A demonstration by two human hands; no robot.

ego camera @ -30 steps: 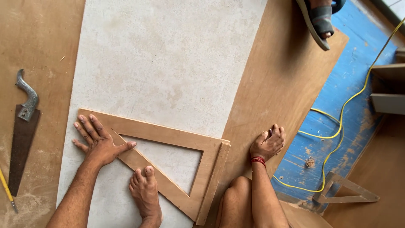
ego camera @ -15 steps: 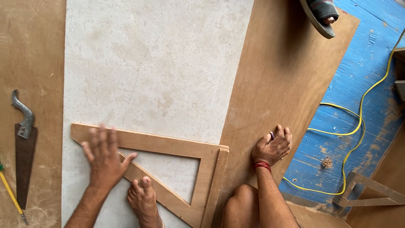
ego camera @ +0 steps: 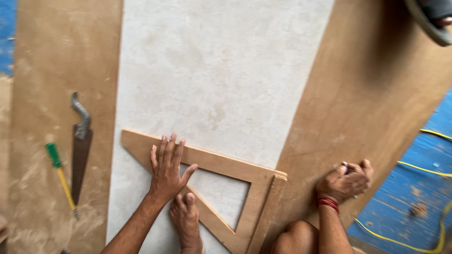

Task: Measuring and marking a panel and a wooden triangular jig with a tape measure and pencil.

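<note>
The whole shot is a bit motion-blurred. The right hand [ego camera: 346, 181] is curled round something small, too blurry to tell what. The wooden triangle frame [ego camera: 254, 181] runs off the bottom edge, and the left hand [ego camera: 167, 169] and a foot [ego camera: 186, 221] cover part of it. A grey object [ego camera: 431, 21] is cut off top right.

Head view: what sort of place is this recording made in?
Probably a carpentry workshop floor. A handsaw lies on a dusty plywood sheet, and the left hand presses a wooden triangular frame onto a pale laminate board.
</note>
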